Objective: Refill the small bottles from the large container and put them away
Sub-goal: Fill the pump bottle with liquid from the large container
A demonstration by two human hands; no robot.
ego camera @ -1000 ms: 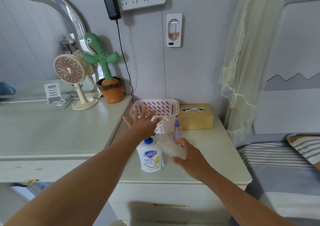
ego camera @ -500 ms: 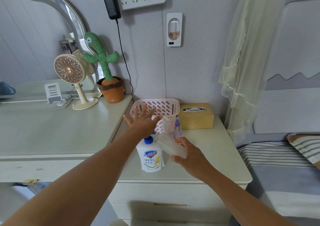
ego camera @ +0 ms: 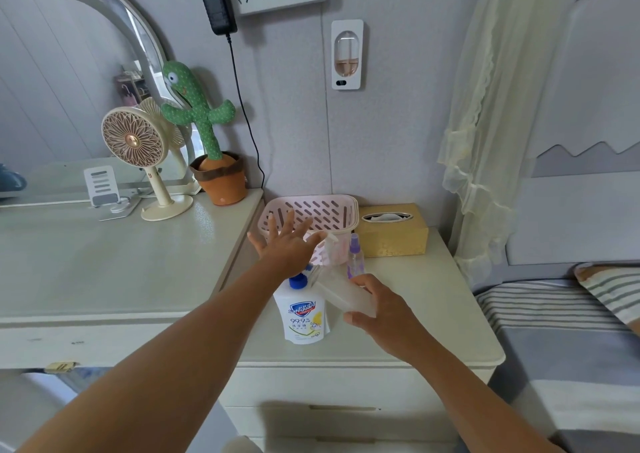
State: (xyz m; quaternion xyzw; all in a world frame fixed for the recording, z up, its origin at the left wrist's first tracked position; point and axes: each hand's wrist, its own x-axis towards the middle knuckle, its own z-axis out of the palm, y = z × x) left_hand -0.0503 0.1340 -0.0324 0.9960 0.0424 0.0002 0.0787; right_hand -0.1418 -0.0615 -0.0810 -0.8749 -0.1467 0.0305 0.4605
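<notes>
A large white Safeguard refill container [ego camera: 304, 314] with a blue cap stands on the bedside cabinet [ego camera: 415, 300]. My right hand [ego camera: 384, 314] grips a small translucent bottle [ego camera: 346, 291], tilted with its neck toward the blue cap. My left hand [ego camera: 289, 246] hovers with fingers spread above the container, in front of the pink slotted basket [ego camera: 311, 210]. A clear pump bottle [ego camera: 330, 250] and a small purple spray bottle [ego camera: 355, 256] stand just in front of the basket.
A gold tissue box [ego camera: 393, 230] sits right of the basket against the wall. On the dresser to the left stand a cactus toy in a pot [ego camera: 211, 140], a small fan [ego camera: 138, 151] and a phone stand [ego camera: 102, 185]. A bed [ego camera: 561, 331] lies to the right.
Almost nothing differs: my left hand stays spread above the container and my right hand keeps the small bottle tilted in the same place.
</notes>
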